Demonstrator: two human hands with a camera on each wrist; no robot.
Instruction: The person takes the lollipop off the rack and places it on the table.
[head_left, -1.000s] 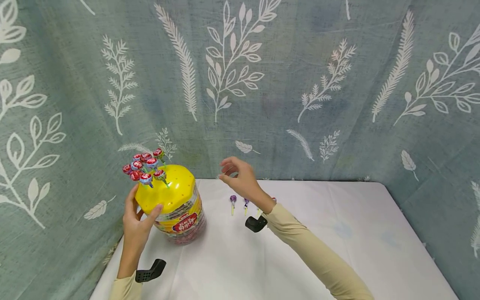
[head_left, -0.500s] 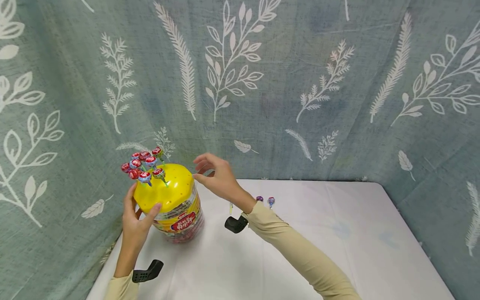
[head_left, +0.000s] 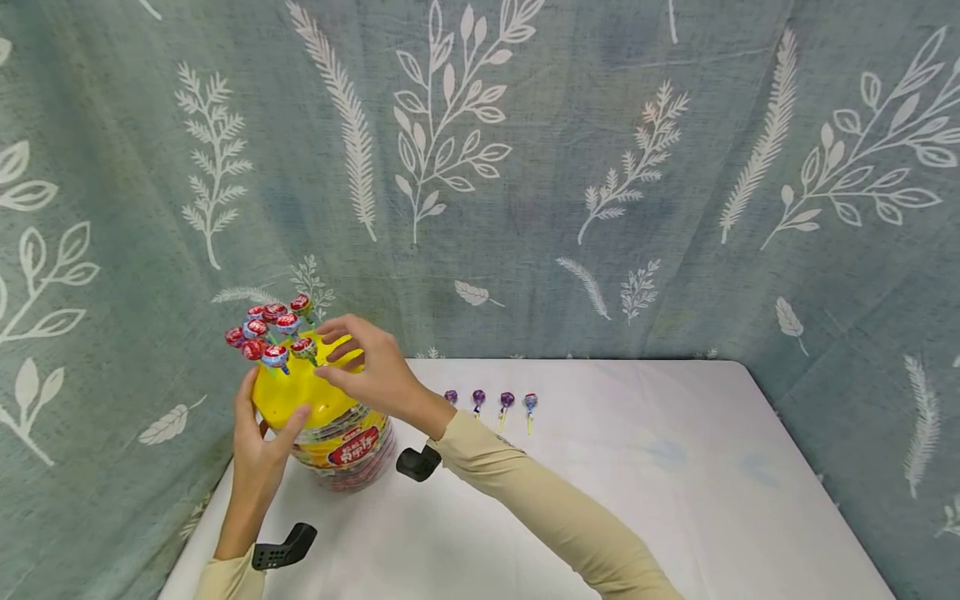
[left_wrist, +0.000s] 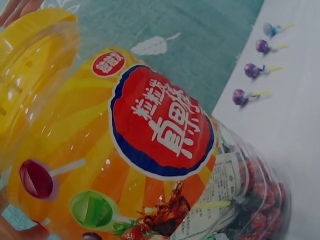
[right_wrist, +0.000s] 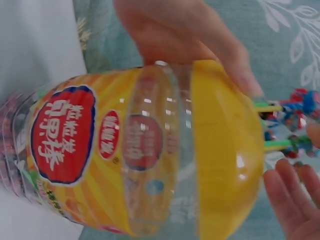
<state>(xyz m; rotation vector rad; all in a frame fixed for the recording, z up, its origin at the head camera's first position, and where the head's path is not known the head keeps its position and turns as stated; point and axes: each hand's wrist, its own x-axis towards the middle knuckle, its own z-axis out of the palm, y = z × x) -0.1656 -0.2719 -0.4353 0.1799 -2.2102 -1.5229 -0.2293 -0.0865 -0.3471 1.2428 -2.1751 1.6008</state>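
A clear candy jar (head_left: 352,450) with a yellow lid (head_left: 315,404) stands at the left of the table, tilted slightly. My left hand (head_left: 258,442) holds it at the lid, thumb on the near side and fingers round the far left. Several wrapped lollipops (head_left: 275,358) stick up from holes in the lid, heads outward. My right hand (head_left: 378,375) hovers over the lid's right part, with thumb and fingers parted beside a green-and-red lollipop (head_left: 303,348). In the right wrist view, its fingers (right_wrist: 285,190) lie close to a lollipop's green stick (right_wrist: 280,145).
Several lollipops lie in a row right of the jar, among them a purple one (head_left: 507,400) and a blue one (head_left: 531,402). The white-covered table (head_left: 600,500) ends at a leaf-patterned curtain (head_left: 525,275). More red candy (left_wrist: 265,200) fills the jar's bottom.
My right hand has moved left from beyond the jar to over the lid, beside the lollipops standing in it. My left hand has kept its hold on the jar.
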